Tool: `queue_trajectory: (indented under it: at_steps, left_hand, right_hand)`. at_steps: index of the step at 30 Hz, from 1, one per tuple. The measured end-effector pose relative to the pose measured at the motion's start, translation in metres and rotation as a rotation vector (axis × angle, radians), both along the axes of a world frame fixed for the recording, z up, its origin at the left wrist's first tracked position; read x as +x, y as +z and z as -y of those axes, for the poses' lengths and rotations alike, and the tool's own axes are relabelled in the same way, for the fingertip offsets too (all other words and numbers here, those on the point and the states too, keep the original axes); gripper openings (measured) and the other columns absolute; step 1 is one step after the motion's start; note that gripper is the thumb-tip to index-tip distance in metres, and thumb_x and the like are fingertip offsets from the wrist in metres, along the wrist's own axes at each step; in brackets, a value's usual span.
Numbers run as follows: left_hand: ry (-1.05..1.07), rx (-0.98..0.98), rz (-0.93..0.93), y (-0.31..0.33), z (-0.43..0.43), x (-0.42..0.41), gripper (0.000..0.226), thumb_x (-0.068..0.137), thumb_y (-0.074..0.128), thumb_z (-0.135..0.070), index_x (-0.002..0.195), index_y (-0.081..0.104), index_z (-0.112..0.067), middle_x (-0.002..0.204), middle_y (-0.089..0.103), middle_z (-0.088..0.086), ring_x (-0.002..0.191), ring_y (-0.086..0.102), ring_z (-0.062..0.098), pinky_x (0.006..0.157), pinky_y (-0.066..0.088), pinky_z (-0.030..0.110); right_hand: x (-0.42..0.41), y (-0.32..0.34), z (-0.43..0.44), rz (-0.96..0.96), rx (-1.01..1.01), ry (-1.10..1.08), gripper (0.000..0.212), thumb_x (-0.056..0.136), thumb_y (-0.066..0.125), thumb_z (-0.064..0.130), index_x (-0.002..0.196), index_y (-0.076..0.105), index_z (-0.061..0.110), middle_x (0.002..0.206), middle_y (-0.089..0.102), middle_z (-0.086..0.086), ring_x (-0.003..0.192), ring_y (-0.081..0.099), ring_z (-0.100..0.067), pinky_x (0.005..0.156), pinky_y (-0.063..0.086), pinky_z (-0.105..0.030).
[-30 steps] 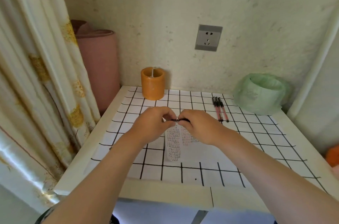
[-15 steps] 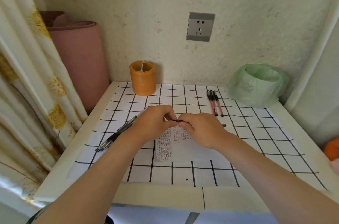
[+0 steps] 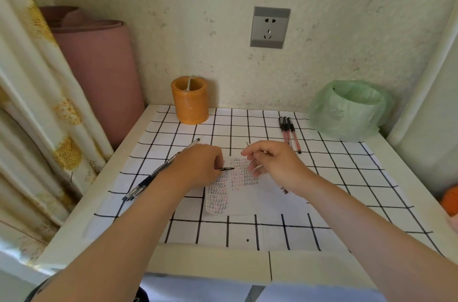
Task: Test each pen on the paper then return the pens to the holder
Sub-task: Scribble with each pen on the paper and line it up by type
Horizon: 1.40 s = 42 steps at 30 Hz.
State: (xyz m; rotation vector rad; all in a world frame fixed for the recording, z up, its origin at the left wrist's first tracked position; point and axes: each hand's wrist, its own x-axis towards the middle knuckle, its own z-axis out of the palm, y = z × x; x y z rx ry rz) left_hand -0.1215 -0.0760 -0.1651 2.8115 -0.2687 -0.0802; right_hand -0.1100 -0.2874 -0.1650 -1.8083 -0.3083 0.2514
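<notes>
The left hand [image 3: 198,165] pinches a dark cap [image 3: 226,168] aside so the right hand [image 3: 270,165], fingers pinching the bared pen [image 3: 284,189], can likely mark the paper [image 3: 247,202]; holder [image 3: 190,101] at eleven o'clock.

Wall [image 3: 173,17]: I see pale, speckled plaster behind the tabletop [image 3: 210,262].
Socket [image 3: 270,27]: grey plate on the wall, high above the far edge.
Cloth [image 3: 347,192]: white with a black grid, spread over the tabletop; a bare strip shows at the near edge.
Pink roll [image 3: 99,71]: upright in the far-left corner, between curtain and wall.
Curtain [image 3: 37,116]: cream, yellow floral print, hanging along my left.
Green bag [image 3: 352,111]: translucent, lining a round bin at the far right.
Orange object [image 3: 451,200]: cut off at the right edge; I cannot identify it.
</notes>
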Motion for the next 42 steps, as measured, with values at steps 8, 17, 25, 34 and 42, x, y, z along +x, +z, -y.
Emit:
queue_trajectory:
  at_steps: [8,17,25,34,42]
  left_hand:
    - [-0.138,-0.027,-0.049,-0.002,0.003,0.007,0.034,0.088,0.067,-0.026,0.121,0.064,-0.034,0.107,0.057,-0.012,0.098,0.048,0.008,0.082,0.041,0.026]
    - [-0.179,0.015,-0.062,-0.009,0.009,0.012,0.051,0.086,0.068,-0.052,0.135,0.055,-0.041,0.120,0.046,-0.009,0.116,0.038,0.012,0.099,0.042,0.040]
    - [-0.165,-0.070,-0.065,-0.009,0.013,0.016,0.047,0.082,0.073,-0.046,0.125,0.058,-0.034,0.112,0.045,-0.009,0.111,0.040,0.011,0.091,0.040,0.031]
    - [-0.169,-0.160,-0.080,-0.015,0.016,0.019,0.042,0.078,0.078,-0.044,0.114,0.061,-0.032,0.103,0.050,-0.009,0.099,0.046,0.011,0.082,0.042,0.028]
    - [-0.147,-0.166,-0.091,-0.015,0.015,0.019,0.046,0.075,0.080,-0.049,0.115,0.062,-0.034,0.106,0.052,-0.009,0.104,0.049,0.012,0.089,0.047,0.032]
  right_hand:
    - [-0.002,-0.009,0.006,-0.132,0.094,0.066,0.055,0.089,0.043,-0.021,0.114,0.068,0.021,0.091,0.061,-0.003,0.079,0.063,-0.018,0.082,0.056,-0.033]
    - [-0.013,-0.012,0.002,-0.131,-0.002,0.062,0.027,0.094,0.046,0.002,0.096,0.070,0.015,0.067,0.065,-0.013,0.050,0.058,-0.025,0.041,0.033,-0.021]
    - [-0.015,-0.023,-0.005,0.090,-0.181,0.096,0.021,0.077,0.068,-0.005,0.068,0.059,0.011,0.055,0.058,0.008,0.045,0.051,-0.008,0.045,0.041,-0.023]
    - [-0.009,-0.030,-0.002,0.138,-0.195,0.138,0.025,0.077,0.067,-0.004,0.065,0.053,0.013,0.055,0.052,0.010,0.047,0.043,-0.008,0.046,0.035,-0.024]
    - [-0.008,-0.033,-0.003,0.195,-0.241,0.167,0.027,0.077,0.070,0.000,0.064,0.055,0.018,0.062,0.055,0.007,0.053,0.046,-0.011,0.049,0.038,-0.027]
